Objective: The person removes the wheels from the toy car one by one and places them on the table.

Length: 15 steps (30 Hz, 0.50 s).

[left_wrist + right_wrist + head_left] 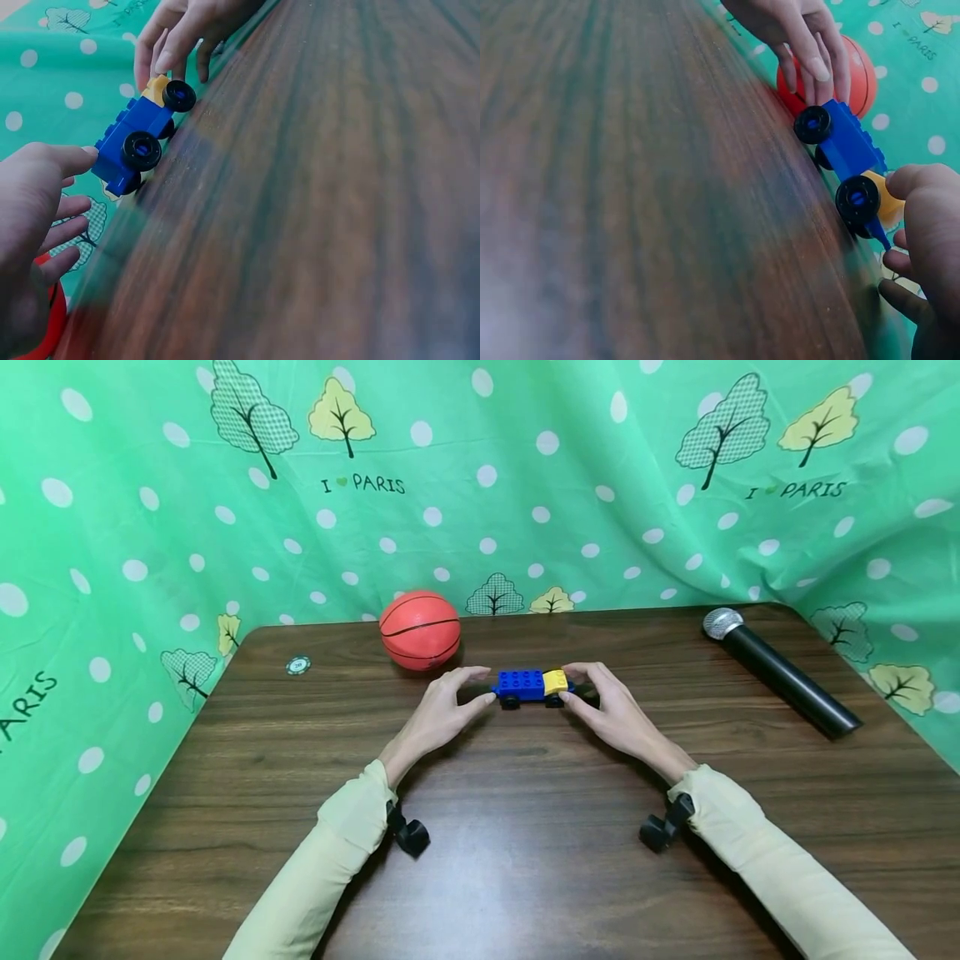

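A toy car [522, 686] with a blue studded body, a yellow front block and black wheels stands on the wooden table. At its blue end is my left hand [448, 703], thumb and fingers spread apart, the thumb tip close to the car. Around the yellow end, my right hand [613, 708] has its thumb in front and its fingers behind, loosely bent. In the right wrist view that thumb [915, 178] overlaps the yellow block [887, 199]; whether it touches cannot be told. Neither hand visibly grips the car.
A small red basketball [420, 631] sits behind my left hand, near the table's back edge. Further left lies a round chip [297, 665]. A black microphone [787, 677] with a silver head lies at the right. A green patterned cloth [480, 493] hangs behind the table [495, 827].
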Each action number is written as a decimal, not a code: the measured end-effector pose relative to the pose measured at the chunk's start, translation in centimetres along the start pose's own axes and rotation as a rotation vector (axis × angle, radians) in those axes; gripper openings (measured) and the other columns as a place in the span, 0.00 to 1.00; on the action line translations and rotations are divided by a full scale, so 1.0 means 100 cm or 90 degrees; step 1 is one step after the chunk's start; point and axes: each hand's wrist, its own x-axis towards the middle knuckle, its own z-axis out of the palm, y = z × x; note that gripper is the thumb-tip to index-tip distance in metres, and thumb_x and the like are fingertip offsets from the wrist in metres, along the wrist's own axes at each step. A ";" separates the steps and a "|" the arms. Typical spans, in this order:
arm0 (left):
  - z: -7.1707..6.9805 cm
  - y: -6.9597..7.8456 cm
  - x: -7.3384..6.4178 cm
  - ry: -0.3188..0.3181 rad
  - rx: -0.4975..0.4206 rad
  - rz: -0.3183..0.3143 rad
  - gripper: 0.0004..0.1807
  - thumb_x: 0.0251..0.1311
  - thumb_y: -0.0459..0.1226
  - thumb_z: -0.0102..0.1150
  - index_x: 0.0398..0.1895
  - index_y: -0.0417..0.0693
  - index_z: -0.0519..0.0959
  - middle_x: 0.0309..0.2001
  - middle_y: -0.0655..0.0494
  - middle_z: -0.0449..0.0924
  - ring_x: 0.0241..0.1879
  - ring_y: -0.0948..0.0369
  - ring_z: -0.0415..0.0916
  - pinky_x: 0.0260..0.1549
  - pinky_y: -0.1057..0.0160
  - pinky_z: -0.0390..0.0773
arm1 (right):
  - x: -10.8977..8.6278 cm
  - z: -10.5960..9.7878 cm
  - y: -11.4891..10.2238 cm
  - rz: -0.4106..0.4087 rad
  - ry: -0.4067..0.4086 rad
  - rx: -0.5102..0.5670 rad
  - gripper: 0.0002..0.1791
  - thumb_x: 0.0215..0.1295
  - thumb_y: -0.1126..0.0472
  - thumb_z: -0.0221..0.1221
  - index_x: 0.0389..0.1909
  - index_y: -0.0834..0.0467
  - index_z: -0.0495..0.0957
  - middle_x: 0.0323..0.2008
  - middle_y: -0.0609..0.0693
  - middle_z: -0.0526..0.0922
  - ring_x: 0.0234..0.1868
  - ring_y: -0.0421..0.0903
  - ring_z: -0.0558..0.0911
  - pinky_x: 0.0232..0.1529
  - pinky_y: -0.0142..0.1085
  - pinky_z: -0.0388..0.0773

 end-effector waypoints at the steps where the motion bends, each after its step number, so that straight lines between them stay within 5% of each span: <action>1: 0.001 0.000 0.001 0.001 0.001 0.002 0.25 0.71 0.41 0.64 0.68 0.42 0.76 0.63 0.48 0.79 0.65 0.54 0.73 0.66 0.51 0.69 | 0.001 0.000 0.000 0.002 0.000 -0.001 0.23 0.74 0.63 0.62 0.65 0.65 0.73 0.56 0.59 0.77 0.55 0.55 0.76 0.52 0.51 0.73; 15: 0.010 -0.002 0.011 0.002 -0.004 -0.003 0.24 0.71 0.40 0.66 0.67 0.43 0.77 0.62 0.49 0.80 0.64 0.56 0.74 0.65 0.55 0.70 | 0.007 0.004 0.002 0.011 -0.015 0.004 0.25 0.74 0.65 0.62 0.68 0.67 0.71 0.56 0.62 0.77 0.56 0.57 0.76 0.52 0.52 0.73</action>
